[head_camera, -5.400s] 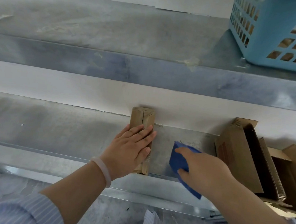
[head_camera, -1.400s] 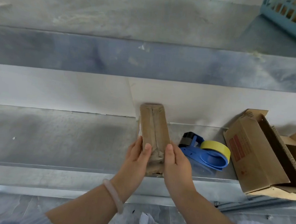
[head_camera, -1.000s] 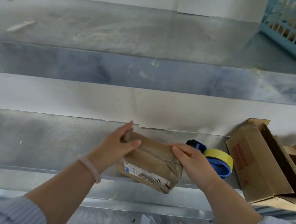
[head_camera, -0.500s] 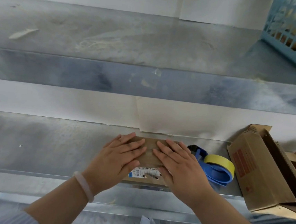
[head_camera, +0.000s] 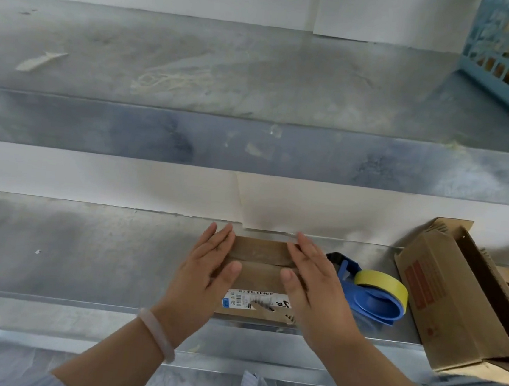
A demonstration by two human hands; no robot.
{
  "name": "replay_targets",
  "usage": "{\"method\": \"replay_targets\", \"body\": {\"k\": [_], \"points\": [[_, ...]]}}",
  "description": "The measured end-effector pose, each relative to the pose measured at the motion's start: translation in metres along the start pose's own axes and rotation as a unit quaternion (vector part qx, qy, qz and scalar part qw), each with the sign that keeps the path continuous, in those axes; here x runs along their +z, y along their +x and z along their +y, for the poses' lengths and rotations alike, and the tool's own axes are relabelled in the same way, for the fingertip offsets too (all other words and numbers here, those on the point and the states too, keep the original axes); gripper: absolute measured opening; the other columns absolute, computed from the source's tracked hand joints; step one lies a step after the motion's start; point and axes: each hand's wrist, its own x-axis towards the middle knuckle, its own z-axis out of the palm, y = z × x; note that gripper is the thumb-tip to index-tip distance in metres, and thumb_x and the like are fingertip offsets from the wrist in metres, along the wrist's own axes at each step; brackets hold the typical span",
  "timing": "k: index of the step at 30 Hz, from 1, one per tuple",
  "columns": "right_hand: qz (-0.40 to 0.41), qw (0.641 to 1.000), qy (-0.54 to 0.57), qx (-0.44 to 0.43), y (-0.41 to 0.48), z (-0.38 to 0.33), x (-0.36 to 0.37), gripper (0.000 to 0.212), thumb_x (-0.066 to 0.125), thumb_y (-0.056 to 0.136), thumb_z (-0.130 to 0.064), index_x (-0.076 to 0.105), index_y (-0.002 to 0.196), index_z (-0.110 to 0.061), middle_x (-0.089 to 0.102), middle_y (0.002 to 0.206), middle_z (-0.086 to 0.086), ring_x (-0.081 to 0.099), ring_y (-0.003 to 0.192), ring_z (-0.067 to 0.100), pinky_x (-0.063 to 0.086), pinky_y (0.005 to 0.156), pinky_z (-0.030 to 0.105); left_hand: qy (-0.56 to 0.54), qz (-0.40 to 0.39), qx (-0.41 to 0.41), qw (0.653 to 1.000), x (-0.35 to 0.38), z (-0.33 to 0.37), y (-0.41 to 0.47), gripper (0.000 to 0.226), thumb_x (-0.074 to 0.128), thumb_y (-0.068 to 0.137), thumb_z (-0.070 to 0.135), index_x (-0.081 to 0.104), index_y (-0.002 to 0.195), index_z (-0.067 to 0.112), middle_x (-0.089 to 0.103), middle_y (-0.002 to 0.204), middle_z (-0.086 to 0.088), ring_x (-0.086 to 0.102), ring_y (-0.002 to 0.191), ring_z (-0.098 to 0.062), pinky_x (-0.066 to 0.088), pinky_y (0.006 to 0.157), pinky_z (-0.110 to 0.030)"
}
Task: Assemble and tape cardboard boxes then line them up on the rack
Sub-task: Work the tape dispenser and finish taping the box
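I've got the taped cardboard box [head_camera: 258, 274] lying flat on the lower rack shelf [head_camera: 85, 254], label side toward me. Left hand [head_camera: 204, 276] flanks its 9 o'clock edge, right hand [head_camera: 312, 287] its 3 o'clock edge; each grip is spread flat, fingers apart, pressing the sides, not clamped around it. Seam looks sealed, so I judge this 1 as assembled and being squared into place. At 3 o'clock sits the tape dispenser [head_camera: 370, 297] with its yellow roll, and beyond it an open carton [head_camera: 448, 298], untaped, tipped over. That 1 is left to do, plus lining up.
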Motion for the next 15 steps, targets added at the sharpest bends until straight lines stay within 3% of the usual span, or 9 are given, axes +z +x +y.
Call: {"method": "replay_targets", "body": {"k": [2,4,6,7,9,13,15], "points": [[0.053,0.994,0.063,0.065,0.003,-0.006,0.004,0.063,0.042,0.089,-0.064,0.032,0.147,-0.043,0.01,0.157,-0.029,0.006,0.137,-0.013,0.017,0.112,0.022,-0.062,0.051,-0.089,0.993,0.006,0.004,0.004,0.075,0.044,0.085,0.062,0.026,0.15,0.03,0.017,0.152,0.027,0.014,0.138,0.009,0.019,0.103,-0.003],[0.069,0.985,0.092,0.127,0.01,-0.007,0.005,0.074,0.059,0.085,-0.059,0.022,0.148,-0.049,0.009,0.159,-0.026,0.009,0.142,-0.004,0.021,0.111,0.026,-0.064,0.06,-0.142,0.986,0.007,0.007,0.014,0.083,0.059,0.085,0.055,0.015,0.152,0.036,0.017,0.155,0.019,0.02,0.14,-0.003,0.022,0.104,-0.015],[0.041,0.969,0.14,0.197,0.018,-0.005,0.003,0.092,0.069,0.079,-0.058,0.014,0.152,-0.043,0.022,0.159,-0.013,0.028,0.142,0.011,0.034,0.11,0.031,-0.081,0.026,-0.186,0.979,0.007,0.008,0.023,0.095,0.07,0.08,0.05,0.009,0.152,0.036,0.028,0.152,0.01,0.033,0.131,-0.007,0.029,0.099,-0.021],[0.028,0.961,0.164,0.22,0.021,-0.004,0.003,0.095,0.072,0.078,-0.056,0.015,0.152,-0.039,0.033,0.153,-0.008,0.041,0.132,0.014,0.042,0.104,0.03,-0.092,0.014,-0.199,0.976,0.008,0.008,0.026,0.095,0.072,0.079,0.047,0.013,0.152,0.035,0.035,0.147,0.01,0.039,0.122,-0.005,0.033,0.094,-0.02],[0.021,0.955,0.179,0.234,0.024,-0.003,0.007,0.085,0.073,0.081,-0.05,0.024,0.15,-0.037,0.048,0.138,-0.006,0.053,0.11,0.011,0.051,0.09,0.03,-0.099,0.016,-0.208,0.973,0.01,0.008,0.029,0.082,0.072,0.082,0.04,0.025,0.149,0.038,0.044,0.135,0.014,0.042,0.11,-0.001,0.035,0.087,-0.017],[0.01,0.953,0.204,0.224,0.027,0.005,0.01,0.065,0.064,0.091,-0.038,0.032,0.147,-0.039,0.051,0.111,-0.022,0.057,0.097,0.003,0.051,0.077,0.02,-0.13,0.03,-0.205,0.97,0.011,0.003,0.029,0.062,0.061,0.092,0.025,0.033,0.146,0.039,0.043,0.093,0.027,0.046,0.081,0.007,0.039,0.066,-0.006],[-0.011,0.946,0.232,0.225,0.027,0.008,0.007,0.058,0.059,0.095,-0.034,0.031,0.146,-0.042,0.046,0.104,-0.029,0.058,0.095,0.001,0.051,0.072,0.017,-0.185,0.024,-0.216,0.958,0.01,0.001,0.029,0.057,0.055,0.097,0.018,0.033,0.146,0.037,0.041,0.087,0.025,0.046,0.075,0.009,0.039,0.062,-0.001]]}}
